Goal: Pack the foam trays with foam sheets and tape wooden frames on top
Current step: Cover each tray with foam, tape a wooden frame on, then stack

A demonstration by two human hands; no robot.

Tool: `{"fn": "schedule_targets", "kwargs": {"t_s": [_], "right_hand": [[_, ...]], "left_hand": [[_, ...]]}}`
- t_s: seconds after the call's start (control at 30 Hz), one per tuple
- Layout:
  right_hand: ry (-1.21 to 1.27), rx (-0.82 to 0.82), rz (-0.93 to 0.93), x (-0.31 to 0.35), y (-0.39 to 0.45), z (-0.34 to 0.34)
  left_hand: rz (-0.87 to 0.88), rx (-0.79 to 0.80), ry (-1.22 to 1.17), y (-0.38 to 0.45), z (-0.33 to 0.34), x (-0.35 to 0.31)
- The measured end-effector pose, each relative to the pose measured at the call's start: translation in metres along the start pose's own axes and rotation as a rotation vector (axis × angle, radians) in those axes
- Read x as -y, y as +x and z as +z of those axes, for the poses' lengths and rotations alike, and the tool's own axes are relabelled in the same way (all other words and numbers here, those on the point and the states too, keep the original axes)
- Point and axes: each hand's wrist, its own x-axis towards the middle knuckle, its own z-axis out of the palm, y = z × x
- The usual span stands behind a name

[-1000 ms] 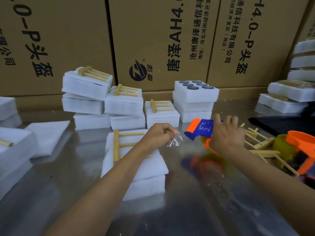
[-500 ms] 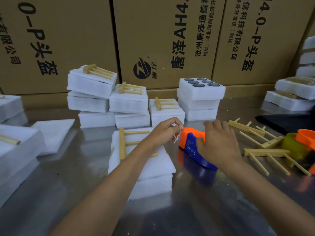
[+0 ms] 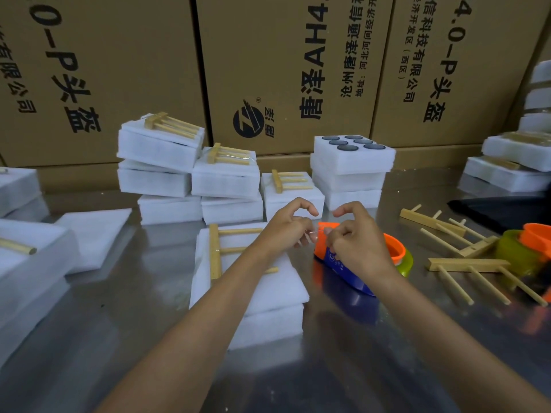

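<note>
A white foam tray [image 3: 268, 296] capped with a foam sheet lies in front of me, and a wooden frame [image 3: 216, 251] rests on its left part. My left forearm crosses over it. My left hand [image 3: 287, 228] and my right hand [image 3: 356, 242] meet just right of the tray and pinch a short strip of clear tape [image 3: 311, 235] between them. Under my right hand the orange and blue tape dispenser [image 3: 337, 263] lies on the metal table.
Stacks of taped foam trays [image 3: 226, 177] stand at the back before cardboard boxes [image 3: 286, 70]. One stack [image 3: 351, 156] shows dark round holes. Loose wooden frames [image 3: 465, 263] and tape rolls [image 3: 518, 248] lie right. A foam sheet [image 3: 92, 234] and more trays sit left.
My right hand set the tape dispenser down on the table, then came up to meet my left hand. Both hands now hold the tape strip that only the left held before.
</note>
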Motion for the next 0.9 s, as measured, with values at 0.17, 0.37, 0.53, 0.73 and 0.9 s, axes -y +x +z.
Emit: {"fn": "schedule_targets", "kwargs": {"t_s": [0.17,0.37,0.53,0.73,0.9], "right_hand": [[-0.128,-0.049,-0.075,-0.004,-0.001,0.003],[-0.334,-0.064,-0.161,-0.009,-0.005,0.006],[-0.268,-0.127,-0.142,-0.011,-0.007,0.006],[-0.326,-0.189,-0.22,-0.007,-0.015,0.02],[-0.627,-0.051,-0.278,-0.005,-0.024,0.044]], "left_hand": [[0.024,-0.249,0.159,0.001,0.006,0.005],[0.38,-0.56,0.271,-0.014,-0.001,0.001],[0.474,-0.821,0.086,-0.054,-0.048,0.009],[0.025,-0.942,0.153,-0.085,-0.12,0.052],[-0.399,-0.589,0.205,-0.1,-0.135,0.077]]}}
